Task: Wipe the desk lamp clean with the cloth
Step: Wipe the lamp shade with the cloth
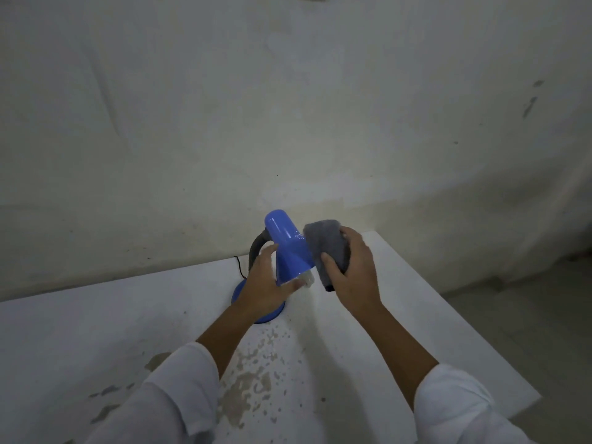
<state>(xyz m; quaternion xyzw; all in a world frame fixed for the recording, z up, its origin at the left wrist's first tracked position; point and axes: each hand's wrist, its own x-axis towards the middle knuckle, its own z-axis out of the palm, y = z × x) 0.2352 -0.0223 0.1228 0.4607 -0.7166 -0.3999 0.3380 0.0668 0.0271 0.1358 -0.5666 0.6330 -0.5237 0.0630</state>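
Observation:
A blue desk lamp [286, 248] stands on a white table [96, 331], its cone shade tilted down toward me, with a black flexible neck and a round blue base partly hidden under my left wrist. My left hand [267, 285] cups the lower left side of the shade, thumb under its rim. My right hand [352, 270] grips a folded grey cloth [326, 248] and presses it against the shade's right side.
A thin black cord [239, 267] runs from the lamp's base toward the wall. The tabletop's paint is chipped in patches near me [246, 386]. The table's right edge [461, 312] drops to the floor. A stained pale wall stands close behind.

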